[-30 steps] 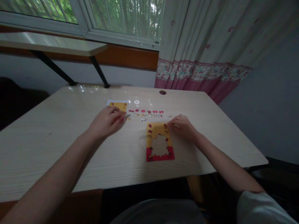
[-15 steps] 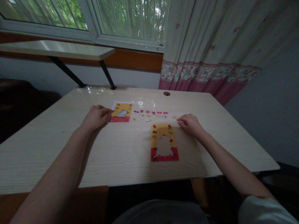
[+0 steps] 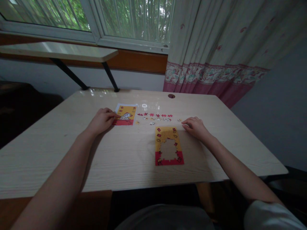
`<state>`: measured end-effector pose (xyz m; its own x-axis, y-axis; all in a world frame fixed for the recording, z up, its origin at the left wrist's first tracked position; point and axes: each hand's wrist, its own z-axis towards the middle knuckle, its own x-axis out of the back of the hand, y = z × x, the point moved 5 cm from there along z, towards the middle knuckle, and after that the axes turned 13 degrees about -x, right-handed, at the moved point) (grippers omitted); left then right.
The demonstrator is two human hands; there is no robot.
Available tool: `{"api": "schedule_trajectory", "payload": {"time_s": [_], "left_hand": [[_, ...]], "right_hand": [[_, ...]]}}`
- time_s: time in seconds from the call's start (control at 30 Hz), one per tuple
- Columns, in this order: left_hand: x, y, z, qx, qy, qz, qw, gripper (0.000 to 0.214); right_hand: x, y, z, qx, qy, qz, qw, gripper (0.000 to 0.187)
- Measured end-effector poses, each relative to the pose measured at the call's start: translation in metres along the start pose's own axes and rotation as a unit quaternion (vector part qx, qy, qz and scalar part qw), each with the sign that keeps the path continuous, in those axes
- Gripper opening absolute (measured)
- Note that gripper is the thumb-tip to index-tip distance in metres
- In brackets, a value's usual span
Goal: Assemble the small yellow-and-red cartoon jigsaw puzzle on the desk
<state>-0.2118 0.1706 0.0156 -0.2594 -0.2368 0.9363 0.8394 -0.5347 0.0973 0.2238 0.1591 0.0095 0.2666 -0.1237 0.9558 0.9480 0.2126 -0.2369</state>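
Observation:
My left hand (image 3: 103, 120) reaches over the left edge of the picture card (image 3: 127, 110), its index finger stretched out to the white animal drawn there; it holds nothing. To the right, my right hand (image 3: 194, 126) rests on the table with thumb and index finger slightly apart. Its fingertips are beside a small yellow-and-white puzzle piece (image 3: 179, 120), with nothing visible between them. Between the hands lie a row of red puzzle pieces (image 3: 152, 115) and several white-and-yellow pieces (image 3: 158, 119). Closer to me is the partly assembled puzzle (image 3: 157, 157), a yellow and red border around an unfilled middle.
The pale wooden table (image 3: 124, 159) has a round cable hole (image 3: 171, 96) near its back edge. A raised shelf (image 3: 72, 52) on black legs stands at the back left. A curtain (image 3: 206, 64) hangs behind the table beside the window.
My left hand has moved slightly right, its index fingertip going from the card's left edge further in over the drawn animal. My right hand and the puzzle pieces stay where they were.

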Motion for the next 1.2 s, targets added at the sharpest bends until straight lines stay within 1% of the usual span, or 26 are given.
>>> {"api": "schedule_trajectory", "payload": {"time_s": [0.4, 0.63, 0.7, 0.93, 1.2], "left_hand": [[0.0021, 0.0034, 0.0011, 0.005, -0.006, -0.014, 1.000, 0.036], [0.0009, 0.0010, 0.0001, 0.013, -0.004, -0.009, 1.000, 0.038], [0.0016, 0.0015, -0.0004, 0.013, -0.009, -0.007, 1.000, 0.038], [0.0095, 0.0083, -0.0020, 0.006, -0.058, 0.011, 0.998, 0.035], [0.0044, 0.0004, -0.0013, 0.027, -0.051, 0.033, 0.998, 0.039]], "right_hand": [[-0.0011, 0.0008, 0.0002, 0.001, 0.010, 0.001, 1.000, 0.019], [0.0000, 0.0000, -0.0006, -0.002, 0.005, -0.002, 1.000, 0.019], [0.0003, -0.0002, -0.0008, -0.004, 0.006, -0.002, 1.000, 0.020], [0.0009, -0.0010, -0.0012, -0.013, -0.005, -0.009, 1.000, 0.021], [-0.0022, 0.0017, 0.0002, 0.003, 0.003, -0.006, 1.000, 0.022]]}}
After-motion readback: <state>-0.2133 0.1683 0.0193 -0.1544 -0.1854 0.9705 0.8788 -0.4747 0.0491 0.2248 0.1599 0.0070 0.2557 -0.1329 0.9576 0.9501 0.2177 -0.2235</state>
